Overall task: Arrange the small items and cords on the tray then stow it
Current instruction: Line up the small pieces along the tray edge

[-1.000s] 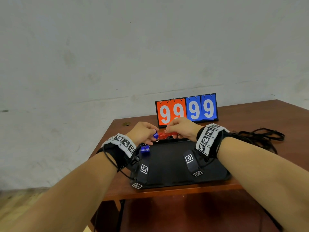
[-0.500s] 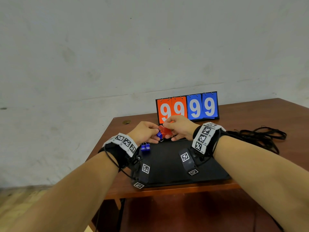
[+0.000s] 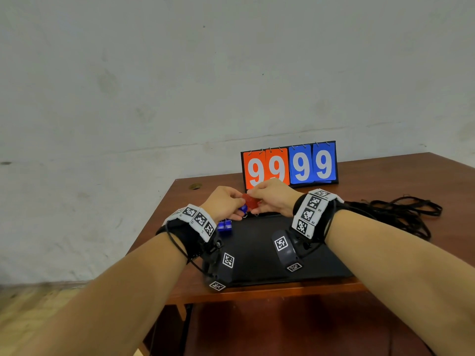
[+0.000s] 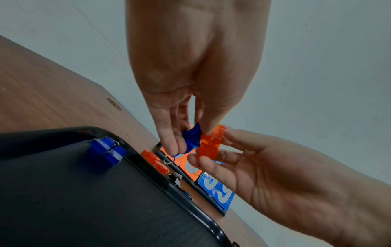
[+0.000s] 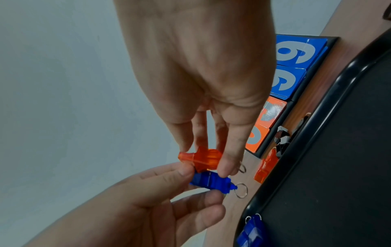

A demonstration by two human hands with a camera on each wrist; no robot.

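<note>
My left hand (image 4: 186, 147) pinches a small translucent blue key-ring piece (image 4: 191, 139) (image 5: 211, 182). My right hand (image 5: 207, 160) pinches a matching orange piece (image 5: 203, 158) (image 4: 209, 145). The two pieces touch side by side, held just above the far edge of the black tray (image 3: 257, 255). In the head view both hands meet there, with the orange piece (image 3: 250, 201) showing between them. Two more blue pieces (image 3: 224, 225) (image 4: 107, 150) lie in the tray's far left corner. Another orange piece (image 5: 265, 167) lies on the table just past the tray rim.
Black binder clips (image 5: 282, 138) lie between the tray and a flip scoreboard (image 3: 289, 165) reading 99 99. A tangle of black cords (image 3: 401, 211) lies on the wooden table (image 3: 385, 181) to the right of the tray. The table's front edge is just below the tray.
My right hand has moved left and slightly up toward my left hand. The orange piece, earlier stretched between the hands, is now bunched against the blue one.
</note>
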